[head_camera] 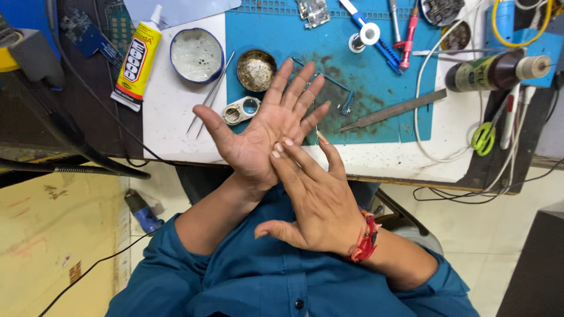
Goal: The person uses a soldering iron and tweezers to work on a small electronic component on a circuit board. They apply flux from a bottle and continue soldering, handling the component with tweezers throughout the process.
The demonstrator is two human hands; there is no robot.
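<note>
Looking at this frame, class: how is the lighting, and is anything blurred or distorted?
Head view: light even and soft, shadows faint; left hand and right hand sharp, no motion blur; wide-lens bending curves the bench edge; pale glare on the white lid.

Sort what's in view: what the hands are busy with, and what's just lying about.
In hand: left hand, palm up; right hand, fingertips rubbing that palm.

Lying about: glue tube, tweezers, round tin, metal file, green scissors.
</note>
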